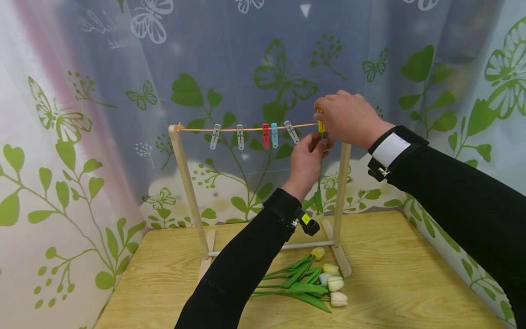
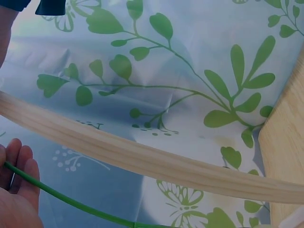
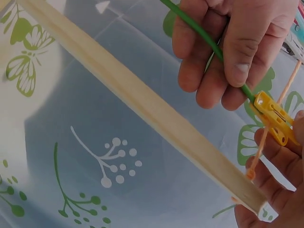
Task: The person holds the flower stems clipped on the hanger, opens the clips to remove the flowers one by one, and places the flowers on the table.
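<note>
In the head view my right hand (image 1: 347, 116) pinches a yellow clothespin (image 1: 321, 124) at the right end of an orange string (image 1: 250, 130). Just below it, my left hand (image 1: 307, 160) holds the green stem of a tulip (image 1: 318, 201) between thumb and fingers; its leaves and pale bloom hang downward. The right wrist view shows the stem (image 3: 204, 34) reaching the nose of the clothespin (image 3: 271, 111), beside the string. How firmly the clip grips the stem cannot be told. In the left wrist view the stem (image 2: 76, 205) runs out of the left hand (image 2: 21, 190).
Gray, red and blue clothespins (image 1: 266, 135) hang along the string. A wooden frame (image 1: 343, 192) carries it, with a white crossbar low down. Several yellow, white and bluish tulips (image 1: 304, 283) lie on the wooden table (image 1: 402, 274). A patterned curtain (image 1: 230, 55) hangs behind.
</note>
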A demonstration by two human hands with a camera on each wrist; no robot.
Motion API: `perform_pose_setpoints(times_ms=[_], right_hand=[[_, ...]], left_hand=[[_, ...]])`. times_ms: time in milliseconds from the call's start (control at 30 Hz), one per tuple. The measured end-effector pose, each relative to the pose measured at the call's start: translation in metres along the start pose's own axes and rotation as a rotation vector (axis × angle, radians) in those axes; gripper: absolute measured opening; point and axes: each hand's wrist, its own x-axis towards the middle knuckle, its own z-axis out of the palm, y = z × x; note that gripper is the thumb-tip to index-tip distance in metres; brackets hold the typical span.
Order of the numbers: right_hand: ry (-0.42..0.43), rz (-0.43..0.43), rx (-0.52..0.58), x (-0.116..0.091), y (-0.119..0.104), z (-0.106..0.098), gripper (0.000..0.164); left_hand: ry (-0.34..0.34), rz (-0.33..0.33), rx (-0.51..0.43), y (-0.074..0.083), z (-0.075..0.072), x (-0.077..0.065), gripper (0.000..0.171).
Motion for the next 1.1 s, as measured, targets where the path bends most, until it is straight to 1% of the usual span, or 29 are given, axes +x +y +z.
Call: perform_pose_setpoints(times_ms=[233, 433, 633, 900, 1100], right_hand=[[-0.034, 0.030, 0.075, -0.0013, 0.0023, 0.0009, 0.027], [-0.001, 0.024, 0.091, 0.0001, 0.0019, 0.0041, 0.024], [0.030, 0.026, 0.086, -0.0001, 0.0009, 0.0065, 0.021], [0.039, 0.050, 0.197, 0.0009, -0.0007, 0.0029, 0.019], [0.056, 0.050, 0.218, 0.0012, -0.0019, 0.0023, 0.018]], left_hand=[[-0.015, -0.006, -0.011, 0.0009, 0.0044, -0.0021, 0.032], [-0.002, -0.007, -0.038, -0.0001, 0.0040, -0.0018, 0.031], [0.006, 0.002, -0.018, -0.0004, 0.0011, -0.0024, 0.032], [-0.003, -0.002, -0.014, -0.0017, -0.0009, -0.0032, 0.033], [-0.003, -0.022, -0.024, -0.0060, -0.0030, -0.0060, 0.028]])
